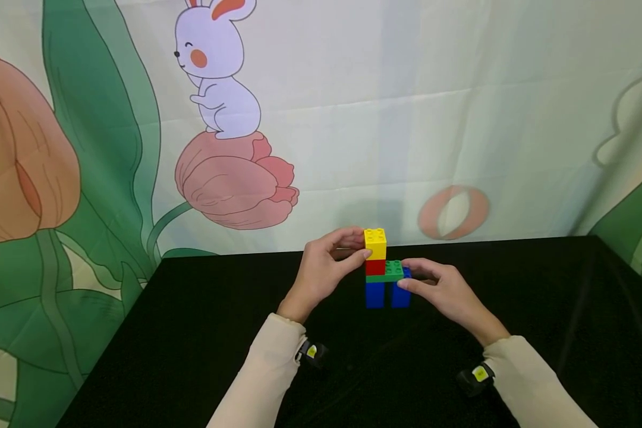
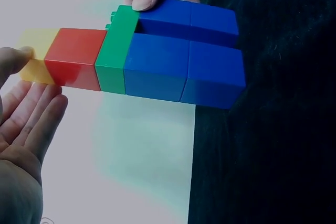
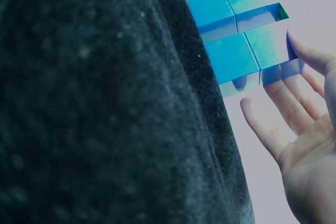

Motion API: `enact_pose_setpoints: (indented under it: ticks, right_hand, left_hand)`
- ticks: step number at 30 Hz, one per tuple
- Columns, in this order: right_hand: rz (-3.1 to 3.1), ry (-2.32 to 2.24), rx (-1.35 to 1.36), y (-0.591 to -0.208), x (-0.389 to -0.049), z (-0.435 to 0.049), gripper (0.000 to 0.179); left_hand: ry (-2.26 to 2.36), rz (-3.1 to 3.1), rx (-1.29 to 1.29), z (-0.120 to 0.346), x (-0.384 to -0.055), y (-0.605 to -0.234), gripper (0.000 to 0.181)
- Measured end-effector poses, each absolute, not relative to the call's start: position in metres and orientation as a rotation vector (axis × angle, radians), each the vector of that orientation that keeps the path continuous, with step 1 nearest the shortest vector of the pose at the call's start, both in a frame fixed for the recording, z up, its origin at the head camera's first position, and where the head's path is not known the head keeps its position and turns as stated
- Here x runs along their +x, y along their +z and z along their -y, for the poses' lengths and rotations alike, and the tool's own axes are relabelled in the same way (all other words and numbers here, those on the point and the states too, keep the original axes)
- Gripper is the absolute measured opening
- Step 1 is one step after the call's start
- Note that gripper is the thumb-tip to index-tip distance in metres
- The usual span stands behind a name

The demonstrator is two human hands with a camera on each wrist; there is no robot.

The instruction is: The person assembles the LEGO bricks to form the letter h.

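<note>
A small structure of toy building bricks stands on the black-covered table. Its top is a yellow brick (image 1: pixel 375 244), above a red brick (image 1: pixel 375 267) on one end of a flat green brick (image 1: pixel 393 272). Beneath the green brick are two columns of stacked blue bricks (image 2: pixel 157 66), with a narrow gap between them. My left hand (image 1: pixel 323 267) pinches the yellow brick between thumb and fingers. At the other side, my right hand (image 1: pixel 444 291) holds the upper blue brick (image 3: pixel 268 43) of the right column, its thumb near the green brick's edge.
The black table cover (image 1: pixel 219 333) extends around the structure. Right behind the table hangs a pale cloth (image 1: pixel 353 119) printed with a rabbit and flowers. A dark strapped device (image 1: pixel 314 352) sits on the left wrist, another (image 1: pixel 476 379) on the right.
</note>
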State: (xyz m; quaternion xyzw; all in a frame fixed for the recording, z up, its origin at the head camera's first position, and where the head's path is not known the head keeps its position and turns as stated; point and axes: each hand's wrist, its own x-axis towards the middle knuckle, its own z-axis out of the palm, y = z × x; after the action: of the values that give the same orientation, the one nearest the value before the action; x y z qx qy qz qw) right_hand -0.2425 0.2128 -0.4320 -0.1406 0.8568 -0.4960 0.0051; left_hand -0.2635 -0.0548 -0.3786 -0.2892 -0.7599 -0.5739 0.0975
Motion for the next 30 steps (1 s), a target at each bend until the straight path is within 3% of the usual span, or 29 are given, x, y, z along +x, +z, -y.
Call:
enact_pose_setpoints:
  ticks: [30]
  right_hand:
    - [-2.689, -1.546, -0.441, -0.431, -0.242, -0.213, 0.055]
  left_hand:
    - [-1.858, 2.401, -0.839, 0.066, -0.269, -0.412, 0.039]
